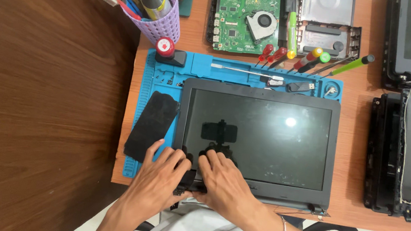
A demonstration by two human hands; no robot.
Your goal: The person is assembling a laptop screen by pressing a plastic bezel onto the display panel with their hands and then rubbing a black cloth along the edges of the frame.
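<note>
**Bright, even light with one hot spot on the screen**

I see the bench lit evenly from overhead, colours clean and saturated. A small white glare spot sits on the dark laptop screen (259,136), which also mirrors a dim silhouette near its lower left. Shadows are soft and short under my left hand (158,177) and right hand (226,181). Focus holds sharp across the frame; straight edges bow slightly toward the corners.

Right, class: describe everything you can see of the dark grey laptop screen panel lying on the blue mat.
The dark grey plastic laptop screen panel lies flat, glass up, on the blue silicone work mat. Its black display is off, dusty and glossy, reflecting a light spot. A thin bezel frames it, and a hinge bracket shows at the near right corner. The left hand and right hand press its near left corner.
</note>
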